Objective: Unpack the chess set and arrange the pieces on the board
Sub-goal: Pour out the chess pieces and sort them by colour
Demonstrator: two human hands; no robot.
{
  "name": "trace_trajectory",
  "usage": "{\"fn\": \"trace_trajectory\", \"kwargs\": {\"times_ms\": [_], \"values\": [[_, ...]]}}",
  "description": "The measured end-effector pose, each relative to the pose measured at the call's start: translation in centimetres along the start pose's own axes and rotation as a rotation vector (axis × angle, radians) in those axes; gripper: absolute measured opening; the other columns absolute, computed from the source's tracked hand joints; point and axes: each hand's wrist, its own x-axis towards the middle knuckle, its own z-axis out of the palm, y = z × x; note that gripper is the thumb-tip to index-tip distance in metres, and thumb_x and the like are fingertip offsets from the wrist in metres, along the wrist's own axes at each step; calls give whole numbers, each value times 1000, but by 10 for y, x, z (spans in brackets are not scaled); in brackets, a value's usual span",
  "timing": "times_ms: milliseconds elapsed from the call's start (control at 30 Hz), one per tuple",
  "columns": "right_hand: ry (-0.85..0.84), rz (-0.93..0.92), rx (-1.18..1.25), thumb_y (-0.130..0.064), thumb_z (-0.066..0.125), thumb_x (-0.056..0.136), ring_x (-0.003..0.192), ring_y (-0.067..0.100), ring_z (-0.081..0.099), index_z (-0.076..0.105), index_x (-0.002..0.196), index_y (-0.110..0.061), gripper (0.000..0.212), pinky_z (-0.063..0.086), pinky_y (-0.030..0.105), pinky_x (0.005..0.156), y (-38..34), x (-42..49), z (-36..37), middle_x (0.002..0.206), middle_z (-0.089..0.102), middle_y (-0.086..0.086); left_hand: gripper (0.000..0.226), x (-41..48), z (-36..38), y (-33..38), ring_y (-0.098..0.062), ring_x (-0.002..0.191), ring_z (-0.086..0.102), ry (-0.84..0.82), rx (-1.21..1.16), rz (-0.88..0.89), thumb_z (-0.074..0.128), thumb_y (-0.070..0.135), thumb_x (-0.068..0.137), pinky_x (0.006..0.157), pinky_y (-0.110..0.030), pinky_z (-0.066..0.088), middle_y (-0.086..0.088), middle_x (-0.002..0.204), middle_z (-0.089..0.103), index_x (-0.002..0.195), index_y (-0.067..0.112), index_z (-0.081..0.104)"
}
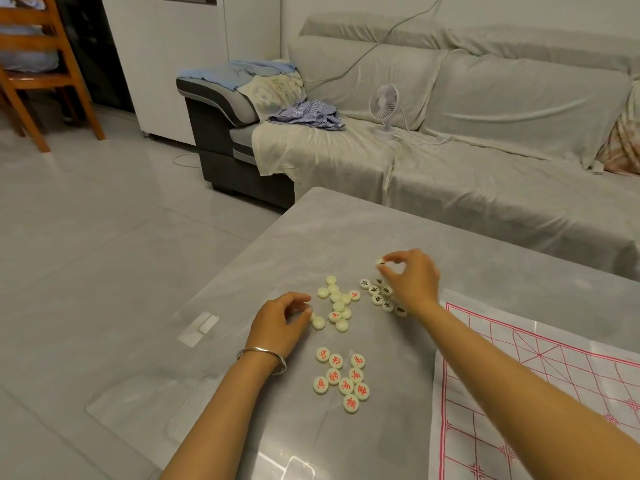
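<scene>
Pinching a cream disc [380,262] — right hand [412,277], left hand [282,323] curled by round pieces [337,304], grip unclear

The single view comes from a wide-angle camera on the person's head, looking forward and down over the near edge of the counter [346,230]. It sits close above the counter. Both forearms enter from the bottom edge, and the left hand [280,327] and right hand [412,278] reach mid-frame among the chess pieces [341,375]. The printed board sheet [519,393] is cut off by the right and bottom edges. Farther off, the view takes in a covered sofa [502,109] across the top right, tiled floor [86,237] on the left and a wooden chair [45,81] in the far left corner.
</scene>
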Motion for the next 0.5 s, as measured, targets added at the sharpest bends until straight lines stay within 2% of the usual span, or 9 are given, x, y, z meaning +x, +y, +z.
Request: {"fn": "trace_trajectory", "kwargs": {"times_ms": [100, 233, 300, 367, 433, 500], "values": [[-147, 185, -112, -38, 68, 81, 106, 25, 58, 73, 96, -24, 22, 42, 37, 93, 36, 16, -4, 101, 70, 2, 22, 1, 1, -3, -8, 96, 59, -24, 50, 33, 66, 29, 83, 89, -30, 51, 11, 99, 66, 104, 34, 62], [-211, 188, -3, -36, 69, 81, 116, 24, 53, 68, 109, -25, 30, 40, 36, 96, 39, 14, -7, 118, 62, 2, 20, 0, 4, 5, -8, 98, 54, -66, 125, 75, 68, 41, 78, 92, -35, 46, 17, 99, 63, 97, 44, 61], [-216, 34, 62, -35, 68, 82, 117, 22, 50, 66, 112, -26, 31, 40, 39, 99, 27, 3, -3, 121, 57, 1, 24, -1, 3, 6, -10, 99, 50, -109, 211, 96, 70, 44, 75, 92, -35, 43, 14, 101, 59, 96, 45, 61], [-301, -197, 28, -36, 62, 87, 121, 19, 45, 65, 116, -28, 30, 35, 38, 104, 17, -12, 4, 125, 55, -1, 30, -2, 3, 7, -12, 102, 48, -116, 249, 101, 71, 45, 74, 92, -34, 43, 12, 105, 57, 102, 43, 61], [-401, -399, -104, -35, 50, 94, 134, 17, 33, 57, 126, -27, 34, 18, 39, 114, 11, -25, 10, 138, 48, -4, 39, -3, 5, 10, -13, 109, 45, -111, 344, 129, 67, 48, 76, 93, -30, 39, 11, 112, 54, 113, 40, 59], [-427, -507, -230, -34, 41, 98, 142, 15, 19, 50, 133, -25, 38, 0, 38, 117, 11, -35, 12, 146, 40, -6, 40, -4, 11, 14, -14, 113, 39, -89, 449, 163, 60, 50, 81, 91, -26, 31, 10, 118, 50, 119, 38, 57]]}}
